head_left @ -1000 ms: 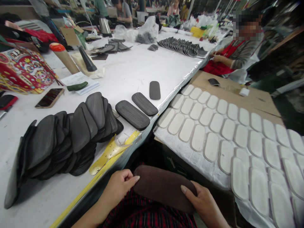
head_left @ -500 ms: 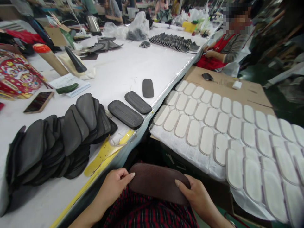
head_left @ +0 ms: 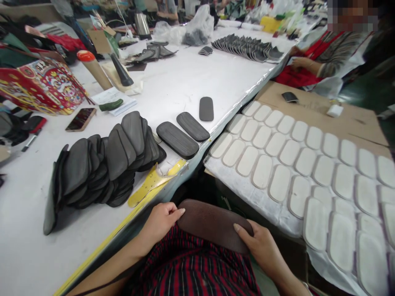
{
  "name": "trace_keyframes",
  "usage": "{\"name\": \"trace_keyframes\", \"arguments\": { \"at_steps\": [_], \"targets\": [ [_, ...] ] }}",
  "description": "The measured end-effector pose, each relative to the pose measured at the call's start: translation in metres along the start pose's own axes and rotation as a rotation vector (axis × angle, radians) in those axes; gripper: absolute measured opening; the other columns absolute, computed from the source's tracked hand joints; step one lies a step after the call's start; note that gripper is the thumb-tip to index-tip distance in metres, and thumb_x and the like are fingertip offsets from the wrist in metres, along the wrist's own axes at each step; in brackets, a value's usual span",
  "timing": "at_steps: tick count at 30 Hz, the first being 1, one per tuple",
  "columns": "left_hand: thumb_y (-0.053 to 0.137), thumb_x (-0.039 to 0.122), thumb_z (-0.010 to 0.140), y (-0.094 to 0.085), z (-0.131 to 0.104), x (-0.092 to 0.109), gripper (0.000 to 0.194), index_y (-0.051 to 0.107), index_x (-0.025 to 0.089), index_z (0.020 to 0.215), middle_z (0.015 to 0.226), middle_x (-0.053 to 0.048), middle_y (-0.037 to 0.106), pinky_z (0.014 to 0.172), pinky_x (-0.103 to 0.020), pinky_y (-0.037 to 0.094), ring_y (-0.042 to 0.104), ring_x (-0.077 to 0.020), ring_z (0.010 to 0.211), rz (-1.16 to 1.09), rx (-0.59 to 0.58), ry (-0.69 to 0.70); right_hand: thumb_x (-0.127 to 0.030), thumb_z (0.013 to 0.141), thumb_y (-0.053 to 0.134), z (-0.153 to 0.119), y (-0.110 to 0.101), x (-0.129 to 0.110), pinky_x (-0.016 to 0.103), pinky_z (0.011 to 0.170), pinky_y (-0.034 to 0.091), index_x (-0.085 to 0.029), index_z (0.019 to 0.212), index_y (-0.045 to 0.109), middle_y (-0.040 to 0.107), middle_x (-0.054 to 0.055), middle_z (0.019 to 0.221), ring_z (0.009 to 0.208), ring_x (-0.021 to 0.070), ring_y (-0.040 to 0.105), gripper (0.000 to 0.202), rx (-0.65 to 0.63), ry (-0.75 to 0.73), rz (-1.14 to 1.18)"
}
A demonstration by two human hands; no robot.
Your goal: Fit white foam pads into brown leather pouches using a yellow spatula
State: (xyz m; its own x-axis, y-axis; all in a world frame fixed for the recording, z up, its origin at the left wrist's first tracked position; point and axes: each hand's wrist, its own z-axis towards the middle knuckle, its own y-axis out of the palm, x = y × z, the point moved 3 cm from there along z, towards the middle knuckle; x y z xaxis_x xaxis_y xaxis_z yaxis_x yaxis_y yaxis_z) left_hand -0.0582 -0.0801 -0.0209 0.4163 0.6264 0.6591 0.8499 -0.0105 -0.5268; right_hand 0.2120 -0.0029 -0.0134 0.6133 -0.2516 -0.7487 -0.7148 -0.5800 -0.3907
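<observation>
A dark brown oval leather piece (head_left: pixel 212 224) is stretched between my two hands above my lap. My left hand (head_left: pixel 162 222) pinches its left end, thumb on top. On its right end my right hand (head_left: pixel 256 240) is closed, the thumb lying over the surface and the fingers hidden beneath. To the left on the white table (head_left: pixel 173 86) lies a heap of dark grey oval pieces (head_left: pixel 114 152). Near the table's edge are a small stack of dark ovals (head_left: pixel 177 139), a narrower dark oval (head_left: pixel 193 126) and a single one (head_left: pixel 206 109).
At right, rows of white-faced oval pieces (head_left: pixel 288 154) cover a board beside a cardboard sheet (head_left: pixel 358 115). A yellow strip (head_left: pixel 143 191) lines the table edge. A phone (head_left: pixel 80 119) and a red patterned bag (head_left: pixel 46 88) lie left. A person (head_left: pixel 317 61) sits at far right.
The view has swung left, so the table and boards appear shifted right. Both hands still hold the brown leather piece, with much the same grip.
</observation>
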Motion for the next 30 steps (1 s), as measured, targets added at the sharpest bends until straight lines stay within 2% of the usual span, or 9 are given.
{"name": "trace_keyframes", "arguments": {
  "at_steps": [4, 15, 20, 25, 27, 28, 30],
  "targets": [
    [0.047, 0.052, 0.076, 0.000, -0.001, 0.001, 0.040, 0.048, 0.019, 0.053, 0.044, 0.005, 0.047, 0.045, -0.023, 0.028, 0.041, -0.0106, 0.041, 0.020, 0.021, 0.040, -0.046, 0.080, 0.052, 0.000, 0.001, 0.003, 0.024, 0.057, 0.043, -0.015, 0.084, 0.065, 0.063, 0.001, 0.072, 0.067, 0.0181, 0.056, 0.034, 0.025, -0.008, 0.009],
    [0.045, 0.052, 0.078, 0.000, 0.002, 0.000, 0.042, 0.048, 0.018, 0.054, 0.046, 0.004, 0.048, 0.052, -0.024, 0.029, 0.045, -0.0129, 0.049, 0.123, 0.046, 0.084, -0.044, 0.081, 0.049, 0.002, 0.003, 0.003, 0.025, 0.062, 0.044, -0.014, 0.087, 0.065, 0.065, 0.003, 0.076, 0.074, 0.0200, 0.058, 0.034, 0.001, -0.009, 0.067],
    [0.045, 0.052, 0.079, -0.001, 0.005, 0.002, 0.042, 0.047, 0.019, 0.053, 0.048, 0.004, 0.047, 0.052, -0.024, 0.029, 0.045, -0.0129, 0.051, 0.149, 0.040, 0.083, -0.043, 0.081, 0.050, 0.002, 0.004, 0.002, 0.024, 0.060, 0.043, -0.013, 0.085, 0.064, 0.064, 0.002, 0.073, 0.069, 0.0180, 0.056, 0.033, 0.008, -0.021, 0.034],
    [0.040, 0.050, 0.082, -0.002, 0.004, 0.005, 0.042, 0.047, 0.019, 0.055, 0.050, 0.003, 0.051, 0.052, -0.024, 0.031, 0.050, -0.0136, 0.052, 0.347, 0.023, 0.129, -0.040, 0.081, 0.051, 0.002, 0.002, 0.000, 0.022, 0.056, 0.042, -0.014, 0.079, 0.063, 0.064, 0.002, 0.072, 0.067, 0.0168, 0.055, 0.029, 0.023, -0.015, 0.054],
    [0.037, 0.049, 0.085, -0.004, 0.003, 0.006, 0.041, 0.049, 0.019, 0.059, 0.052, 0.003, 0.053, 0.053, -0.026, 0.034, 0.052, -0.0148, 0.053, 0.491, 0.056, 0.187, -0.039, 0.081, 0.052, 0.002, 0.002, 0.000, 0.022, 0.056, 0.041, -0.014, 0.080, 0.064, 0.064, 0.002, 0.072, 0.067, 0.0165, 0.055, 0.027, 0.031, -0.022, 0.073],
    [0.038, 0.048, 0.085, -0.005, 0.003, 0.007, 0.039, 0.052, 0.019, 0.064, 0.056, 0.001, 0.055, 0.056, -0.028, 0.037, 0.054, -0.0164, 0.056, 0.559, 0.114, 0.252, -0.038, 0.081, 0.052, 0.001, 0.002, 0.000, 0.022, 0.056, 0.041, -0.014, 0.081, 0.064, 0.064, 0.002, 0.072, 0.067, 0.0163, 0.055, 0.027, 0.037, -0.028, 0.083],
    [0.041, 0.045, 0.085, -0.005, 0.003, 0.013, 0.032, 0.057, 0.018, 0.082, 0.072, -0.004, 0.062, 0.066, -0.033, 0.043, 0.058, -0.0206, 0.069, 0.644, 0.267, 0.473, -0.036, 0.080, 0.053, 0.001, 0.002, 0.001, 0.022, 0.056, 0.041, -0.014, 0.083, 0.065, 0.065, 0.002, 0.073, 0.067, 0.0161, 0.056, 0.025, 0.048, -0.039, 0.100]
  ]
}}
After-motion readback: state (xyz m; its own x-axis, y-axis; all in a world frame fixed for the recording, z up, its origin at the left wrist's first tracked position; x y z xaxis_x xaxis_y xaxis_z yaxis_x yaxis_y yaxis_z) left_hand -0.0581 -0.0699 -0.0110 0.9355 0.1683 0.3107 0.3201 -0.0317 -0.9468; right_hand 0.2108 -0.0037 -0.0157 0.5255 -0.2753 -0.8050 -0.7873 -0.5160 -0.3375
